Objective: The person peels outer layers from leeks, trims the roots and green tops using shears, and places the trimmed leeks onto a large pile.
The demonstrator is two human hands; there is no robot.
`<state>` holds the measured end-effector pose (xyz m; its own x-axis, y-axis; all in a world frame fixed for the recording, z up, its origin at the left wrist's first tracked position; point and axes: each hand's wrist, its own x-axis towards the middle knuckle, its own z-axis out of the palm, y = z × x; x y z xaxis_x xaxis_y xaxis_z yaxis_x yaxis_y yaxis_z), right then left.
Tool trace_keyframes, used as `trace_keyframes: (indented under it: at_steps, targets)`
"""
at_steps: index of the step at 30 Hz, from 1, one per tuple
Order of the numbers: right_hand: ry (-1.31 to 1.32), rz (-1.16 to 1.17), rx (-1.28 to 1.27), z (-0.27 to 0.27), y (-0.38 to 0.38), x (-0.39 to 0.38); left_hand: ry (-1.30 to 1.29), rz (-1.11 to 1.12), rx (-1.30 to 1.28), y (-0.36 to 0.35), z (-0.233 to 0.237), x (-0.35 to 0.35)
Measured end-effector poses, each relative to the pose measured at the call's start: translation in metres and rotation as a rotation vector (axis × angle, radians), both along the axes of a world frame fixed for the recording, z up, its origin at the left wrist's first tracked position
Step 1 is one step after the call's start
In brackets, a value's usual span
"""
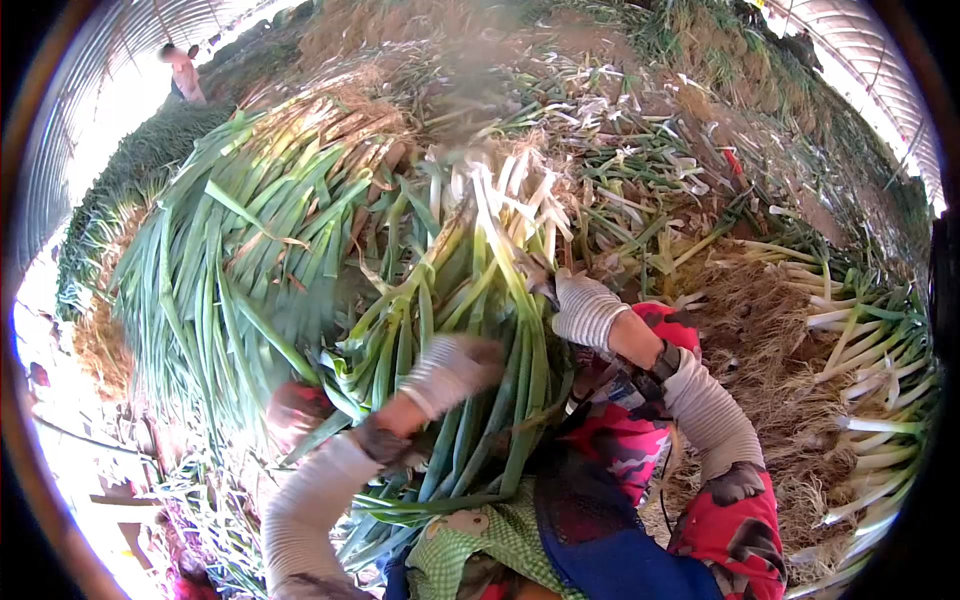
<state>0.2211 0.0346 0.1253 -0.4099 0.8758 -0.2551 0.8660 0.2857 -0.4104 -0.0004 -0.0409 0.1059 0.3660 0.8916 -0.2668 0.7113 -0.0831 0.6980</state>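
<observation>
A bunch of leeks (500,330) lies across my lap, white ends pointing away and long green leaves hanging toward me. My right hand (583,308), in a whitish ribbed glove with a dark watch at the wrist, is closed at the right side of the pale stalks. Its greyish fingertips press against them. My left hand (455,372), gloved the same way, is over the leaves left of the bunch's middle. Motion smears it, so its fingers cannot be made out.
A big heap of leeks (230,240) rises on my left. More leeks with tangled brown roots (770,350) lie in a row on my right. Loose stalks and trimmings (640,150) litter the ground ahead. Another person (185,75) is far off at upper left, under the arched tunnel roof.
</observation>
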Motion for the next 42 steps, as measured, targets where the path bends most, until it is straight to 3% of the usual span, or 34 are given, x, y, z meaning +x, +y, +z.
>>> trace_keyframes:
  at_steps: [1, 3, 6, 8, 9, 10, 12, 16, 18, 21, 23, 27, 28, 34, 42]
  targets:
    - [-0.012, 0.054, -0.046, -0.004, -0.002, -0.002, 0.17, 0.104, 0.341, 0.013, 0.006, -0.025]
    - [-0.037, 0.164, -0.143, -0.016, -0.013, -0.009, 0.189, 0.509, 0.595, 0.047, 0.008, -0.073]
    - [-0.036, 0.035, -0.108, -0.017, -0.015, -0.013, 0.466, 0.356, 0.147, 0.085, -0.044, -0.132]
    - [-0.008, -0.025, 0.01, -0.013, -0.018, -0.013, 0.333, 0.345, 0.151, 0.083, -0.061, -0.138]
    - [0.007, 0.059, -0.046, -0.005, -0.024, -0.016, 0.268, 0.335, 0.146, 0.081, -0.065, -0.135]
    - [0.023, 0.143, -0.102, 0.003, -0.03, -0.02, 0.189, 0.387, 0.075, 0.078, -0.041, -0.122]
    - [0.095, 0.29, -0.17, -0.005, -0.037, -0.023, 0.157, 0.459, 0.235, 0.08, -0.036, -0.121]
    - [0.099, 0.041, 0.044, 0.002, -0.03, -0.018, 0.254, 0.593, 0.379, 0.06, 0.003, -0.083]
    - [0.105, 0.133, -0.066, 0.001, -0.037, -0.013, 0.285, 0.672, 0.42, 0.046, -0.005, -0.056]
    - [0.024, 0.15, -0.115, 0.003, -0.046, -0.009, 0.539, 0.587, 0.398, 0.039, -0.036, -0.022]
    - [-0.015, 0.036, -0.05, -0.003, -0.041, -0.004, 0.507, 0.571, 0.433, 0.03, -0.029, -0.002]
    - [-0.029, 0.149, -0.164, -0.001, -0.046, -0.016, 0.497, 0.583, 0.492, 0.028, -0.033, 0.005]
    - [-0.085, 0.08, -0.146, -0.003, -0.042, -0.026, 0.512, 0.575, 0.459, 0.027, -0.031, 0.004]
    - [-0.089, -0.109, -0.158, -0.005, 0.031, -0.068, 0.477, 0.606, 0.536, 0.023, -0.036, 0.003]
    - [-0.137, -0.127, -0.06, -0.025, 0.107, -0.095, 0.395, 0.618, 0.451, 0.023, -0.03, 0.0]
